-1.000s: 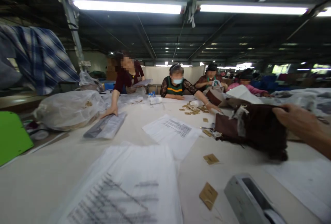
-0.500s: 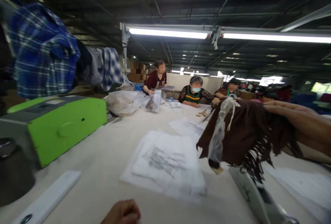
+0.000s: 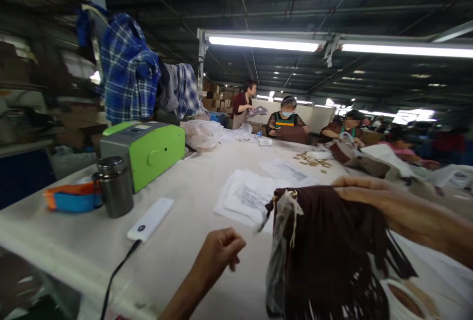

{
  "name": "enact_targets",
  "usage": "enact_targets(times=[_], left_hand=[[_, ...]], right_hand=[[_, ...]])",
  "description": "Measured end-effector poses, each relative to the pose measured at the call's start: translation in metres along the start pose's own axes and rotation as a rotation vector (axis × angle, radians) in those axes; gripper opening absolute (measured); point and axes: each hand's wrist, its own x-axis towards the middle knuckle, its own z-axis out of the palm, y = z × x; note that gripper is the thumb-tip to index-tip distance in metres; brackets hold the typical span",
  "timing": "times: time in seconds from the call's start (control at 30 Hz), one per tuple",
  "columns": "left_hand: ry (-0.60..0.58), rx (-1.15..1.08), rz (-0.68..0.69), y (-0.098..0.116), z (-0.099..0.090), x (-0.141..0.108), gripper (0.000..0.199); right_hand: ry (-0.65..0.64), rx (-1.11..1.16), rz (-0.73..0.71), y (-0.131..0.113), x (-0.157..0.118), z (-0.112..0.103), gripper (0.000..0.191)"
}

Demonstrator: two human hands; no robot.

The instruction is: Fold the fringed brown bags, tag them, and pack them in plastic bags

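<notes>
My right hand point(image 3: 373, 199) grips the top edge of a dark brown fringed bag point(image 3: 325, 246), its thumb along the upper side. The bag hangs upright over the table, with long thin strips at its bottom and right side. Tied to its top left corner is a clear plastic sleeve point(image 3: 278, 256) with a pale cord. A dark tassel dangles blurred at that corner. Left of the bag, apart from it, my left hand point(image 3: 223, 248) is closed with curled fingers; nothing shows in it. Stacked clear bags with black print point(image 3: 242, 196) lie behind.
A green and grey machine point(image 3: 157, 155), a steel flask point(image 3: 114, 187), an orange-blue pouch point(image 3: 74, 196) and a white power bank point(image 3: 151, 219) with a cable stand left. A tape roll point(image 3: 404, 300) lies lower right. Brown tags point(image 3: 312, 160) lie farther back, near several co-workers.
The view has swung left and down. The brown bag now hangs lower and nearer, still in my right hand. My left hand has risen toward it. One co-worker across the table now holds brown material.
</notes>
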Motion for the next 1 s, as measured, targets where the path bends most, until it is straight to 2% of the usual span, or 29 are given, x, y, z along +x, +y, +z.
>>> enact_targets(times=[0.07, 0.1, 0.17, 0.2, 0.23, 0.3, 0.37, 0.43, 0.5, 0.57, 0.63, 0.67, 0.77, 0.83, 0.87, 0.93, 1.0], left_hand=[[0.083, 0.011, -0.029, 0.016, 0.003, 0.000, 0.028], [0.137, 0.036, 0.042, 0.022, 0.003, 0.001, 0.037], [0.197, 0.055, 0.242, 0.030, -0.002, 0.001, 0.069], [0.196, 0.018, 0.295, 0.032, -0.006, 0.001, 0.077], [0.172, -0.057, 0.299, 0.033, -0.009, 0.001, 0.077], [0.083, -0.241, 0.240, 0.037, -0.011, 0.001, 0.066], [0.022, -0.338, 0.223, 0.044, -0.006, 0.001, 0.069], [0.053, -0.288, 0.288, 0.057, 0.003, 0.002, 0.084], [0.107, -0.145, 0.350, 0.076, 0.012, 0.005, 0.095], [0.108, -0.003, 0.337, 0.095, 0.018, 0.009, 0.088], [0.062, 0.046, 0.277, 0.109, 0.021, 0.013, 0.063], [0.016, -0.002, 0.232, 0.112, 0.023, 0.014, 0.050], [-0.218, -0.346, 0.075, 0.109, 0.030, 0.014, 0.033], [-0.351, -0.579, -0.070, 0.096, 0.040, 0.010, 0.034], [-0.378, -0.659, -0.144, 0.086, 0.046, 0.006, 0.035], [-0.365, -0.786, -0.320, 0.060, 0.059, -0.004, 0.038], [-0.298, -0.896, -0.509, 0.026, 0.066, -0.018, 0.045]], right_hand=[[-0.066, 0.067, 0.074, 0.008, -0.001, 0.010, 0.035], [-0.085, 0.089, 0.096, 0.011, -0.001, 0.014, 0.034], [-0.103, 0.107, 0.100, 0.015, 0.000, 0.019, 0.032], [-0.102, 0.105, 0.094, 0.017, 0.000, 0.020, 0.032], [-0.100, 0.107, 0.091, 0.017, 0.000, 0.021, 0.033], [-0.098, 0.114, 0.092, 0.018, 0.000, 0.023, 0.034], [-0.103, 0.089, 0.086, 0.019, 0.001, 0.024, 0.034], [-0.122, 0.033, 0.072, 0.019, 0.003, 0.025, 0.035], [-0.139, -0.073, 0.048, 0.018, 0.006, 0.025, 0.035], [-0.112, -0.224, 0.022, 0.013, 0.008, 0.022, 0.032], [-0.069, -0.393, 0.001, 0.006, 0.010, 0.015, 0.027], [-0.064, -0.473, -0.002, 0.001, 0.012, 0.010, 0.024], [-0.105, -0.724, -0.060, -0.010, 0.024, -0.001, 0.017], [-0.126, -0.852, -0.137, -0.010, 0.038, 0.000, 0.014], [-0.138, -0.860, -0.181, -0.008, 0.046, 0.004, 0.014], [-0.175, -0.769, -0.262, 0.003, 0.063, 0.018, 0.019], [-0.200, -0.636, -0.313, 0.019, 0.075, 0.036, 0.033]])
